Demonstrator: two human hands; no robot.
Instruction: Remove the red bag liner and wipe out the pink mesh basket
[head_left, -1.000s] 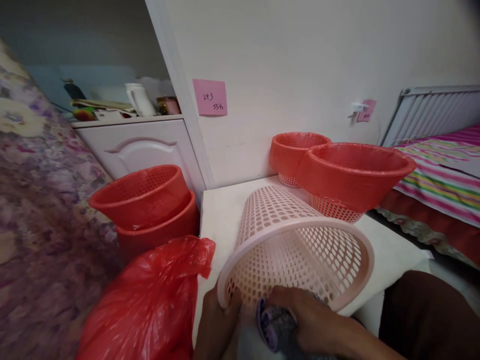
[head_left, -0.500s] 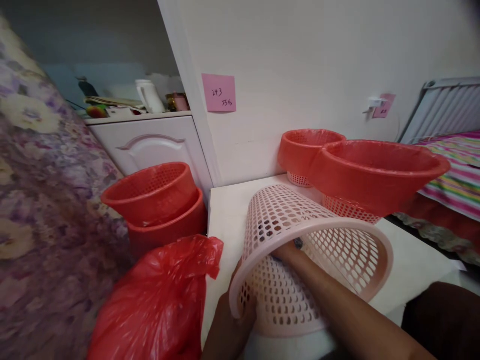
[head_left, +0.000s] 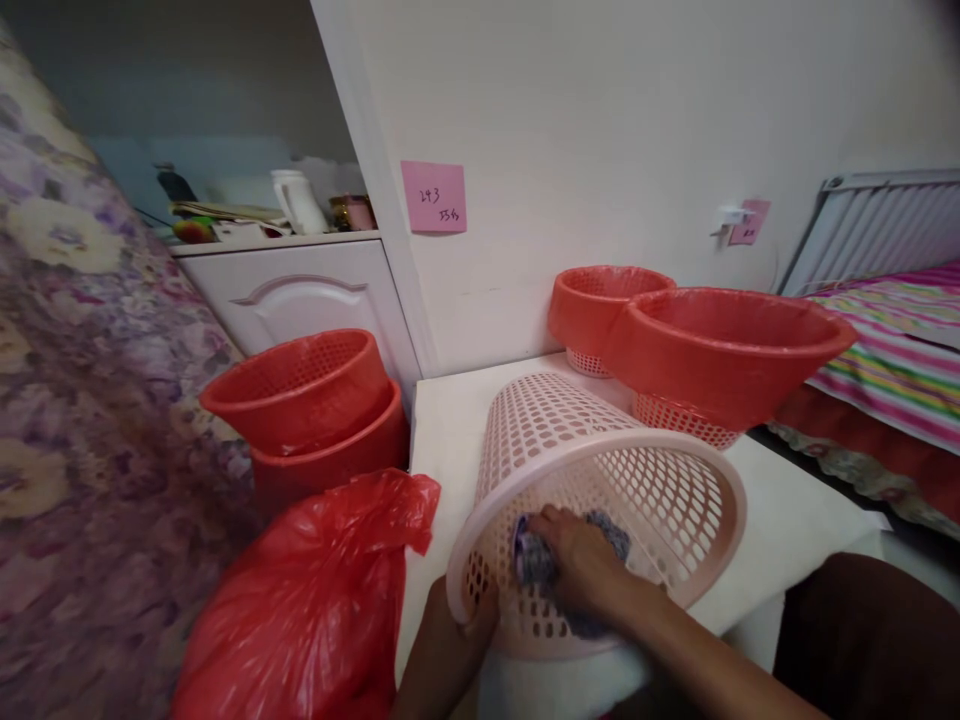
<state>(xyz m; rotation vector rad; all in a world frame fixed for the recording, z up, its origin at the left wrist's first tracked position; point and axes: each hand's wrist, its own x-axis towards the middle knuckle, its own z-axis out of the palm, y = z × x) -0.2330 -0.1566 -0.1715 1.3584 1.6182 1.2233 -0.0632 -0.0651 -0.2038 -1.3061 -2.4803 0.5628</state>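
A pale pink perforated plastic basket (head_left: 555,410) lies on its side on the white tabletop, its wide mouth facing me. My left hand (head_left: 457,625) grips the rim at the lower left, fingers and thumb closed around it. Just inside the mouth, my right hand (head_left: 574,555) holds a crumpled grey-and-purple cloth (head_left: 532,555) against the inner wall. Part of the cloth shows on both sides of the fingers, and the palm side is hidden.
Two red baskets (head_left: 727,370) stand at the back right of the white table (head_left: 442,420). Stacked red baskets (head_left: 300,390) and a full red plastic bag (head_left: 307,600) are at the left. A floral curtain (head_left: 90,400) hangs far left; a striped bed (head_left: 900,350) is at right.
My right hand has come from deep inside the basket toward its mouth, bringing the cloth into sight. My left hand keeps its hold on the rim. The view has shifted slightly.
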